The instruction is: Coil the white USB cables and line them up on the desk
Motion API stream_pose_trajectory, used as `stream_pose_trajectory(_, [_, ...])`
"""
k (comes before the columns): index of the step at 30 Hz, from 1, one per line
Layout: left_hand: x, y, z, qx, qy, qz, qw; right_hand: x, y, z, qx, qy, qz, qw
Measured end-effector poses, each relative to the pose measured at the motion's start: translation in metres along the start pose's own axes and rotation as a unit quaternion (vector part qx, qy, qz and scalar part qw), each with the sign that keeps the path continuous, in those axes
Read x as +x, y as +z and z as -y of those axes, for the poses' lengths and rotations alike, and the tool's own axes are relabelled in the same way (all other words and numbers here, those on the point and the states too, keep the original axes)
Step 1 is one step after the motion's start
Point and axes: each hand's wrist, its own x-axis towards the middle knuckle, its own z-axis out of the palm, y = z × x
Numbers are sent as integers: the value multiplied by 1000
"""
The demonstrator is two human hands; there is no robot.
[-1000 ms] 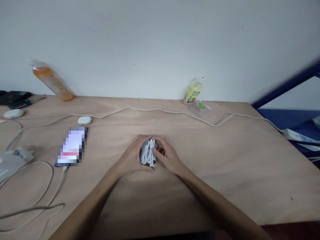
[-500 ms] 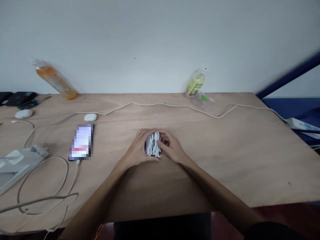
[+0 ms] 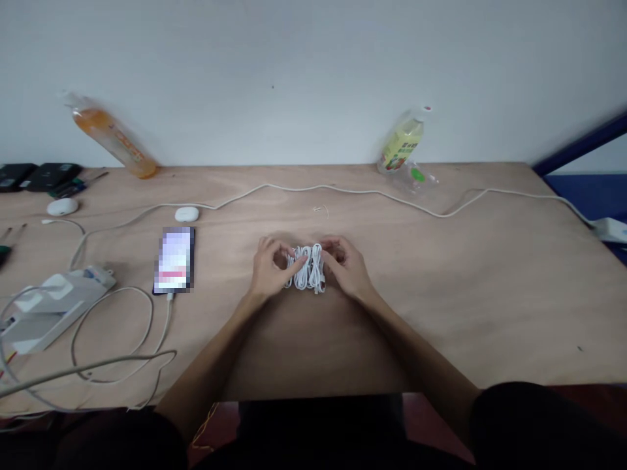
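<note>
A row of white cables, coiled into several narrow bundles, is between my hands over the middle of the wooden table. My left hand grips the left end, its thumb lying across the front of the bundles and its fingers curled behind. At the right end my right hand holds the outermost bundle, thumb in front and index finger at the back. Whether the bundles rest on the wood cannot be made out. A small twisted white tie lies beyond them.
Left are a phone on a charging cable, a white earbud case and a white power strip. An orange drink bottle and a yellowish bottle lean on the wall. A long white cable crosses behind my hands.
My left thumb has moved from below the bundles onto their front. More bundles show between my hands, now a wider row. The whole view has shifted slightly.
</note>
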Motion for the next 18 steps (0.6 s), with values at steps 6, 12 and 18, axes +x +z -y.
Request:
stream_pose_trajectory(6, [0,6,-7,38,0,41,998,0,11,4,-81,-11,-40,996])
stream_pose_trajectory(12, [0,5,-8,58,-9,49,997,-1,16,12,-151,-13,-44,988])
stream_pose_trajectory(18, [1,1,-6,57,-12,57,997,4,13,11,-145,-12,-24,989])
